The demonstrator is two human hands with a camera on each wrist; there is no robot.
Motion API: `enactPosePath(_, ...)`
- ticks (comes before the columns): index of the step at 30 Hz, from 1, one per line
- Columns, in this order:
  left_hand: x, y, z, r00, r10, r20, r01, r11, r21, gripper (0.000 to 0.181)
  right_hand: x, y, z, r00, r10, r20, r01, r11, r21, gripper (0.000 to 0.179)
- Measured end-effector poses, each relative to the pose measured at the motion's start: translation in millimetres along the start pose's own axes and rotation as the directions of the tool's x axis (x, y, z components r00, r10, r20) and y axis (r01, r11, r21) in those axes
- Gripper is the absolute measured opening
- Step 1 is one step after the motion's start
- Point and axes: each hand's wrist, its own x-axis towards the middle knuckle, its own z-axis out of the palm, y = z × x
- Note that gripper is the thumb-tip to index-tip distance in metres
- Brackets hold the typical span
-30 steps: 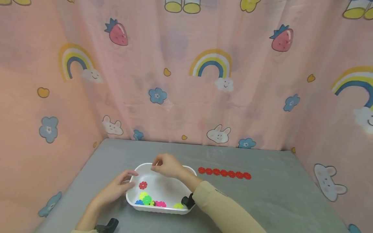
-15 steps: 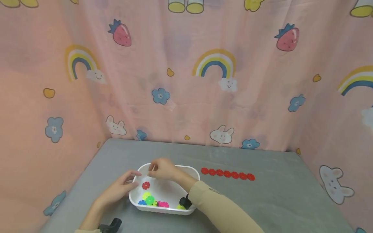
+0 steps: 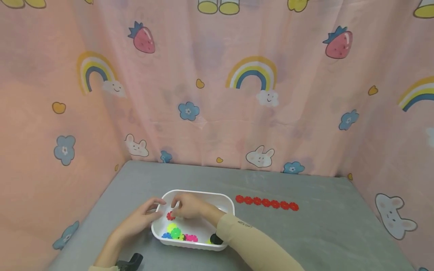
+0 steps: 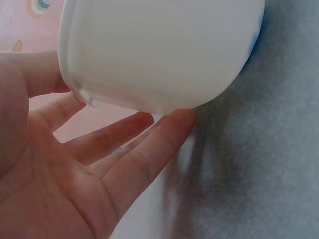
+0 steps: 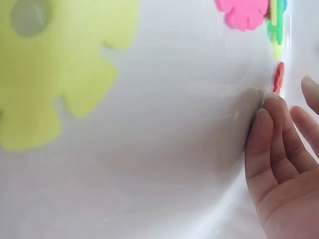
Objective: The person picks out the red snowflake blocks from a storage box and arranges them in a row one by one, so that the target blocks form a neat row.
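Note:
My left hand (image 3: 140, 218) holds the left end of the white plastic tub (image 3: 225, 203), with fingertips over its rim; in the left wrist view, fingers (image 4: 144, 167) lie against the tub's outer wall (image 4: 164, 59). Inside the tub, my right hand (image 3: 190, 206) reaches down at the left end, fingertips right at a red flower-shaped disc (image 3: 170, 215). Seen in the right wrist view, that red disc (image 5: 279, 77) appears edge-on just beyond the fingertips, and the thumb stands apart from the fingers (image 5: 259, 144). The right hand partly hides the disc in the head view.
Along the tub's near side lie more notched discs: yellow (image 3: 171, 227), green (image 3: 175, 233), blue (image 3: 166, 235) and pink (image 3: 191, 238). A row of several red discs (image 3: 266, 203) lies on the grey table (image 3: 322, 233) to the right. A pink patterned curtain (image 3: 217, 124) surrounds the table.
My right hand has lowered from above the tub's far left rim to the red disc inside. The left hand keeps its place on the tub. The head view has shifted slightly.

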Motion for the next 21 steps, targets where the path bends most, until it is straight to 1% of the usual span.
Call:
enactPosePath(4,0.9,-0.6,0.2,1.000,0.003,0.004,-0.003,1.000,-0.011,0.034,1.7,2.1,2.9,0.999,-0.035,0.003,0.035,0.998,-0.054,0.021)
enactPosePath(9,1.8,-1.6,0.7,1.000,-0.001,0.005,0.001,1.000,-0.012,0.036,3.0,2.6,5.6,0.998,-0.063,-0.002,0.062,0.986,-0.153,0.020)
enactPosePath(17,-0.4,0.7,0.2,1.000,0.002,-0.002,-0.002,1.000,0.003,0.034,5.1,0.6,11.0,0.998,-0.064,-0.014,0.060,0.974,-0.219,0.014)
enactPosePath(21,-0.9,0.9,0.2,1.000,0.001,-0.001,-0.001,1.000,-0.005,0.033,5.7,-0.2,12.1,0.999,-0.033,-0.014,0.029,0.971,-0.238,0.014)
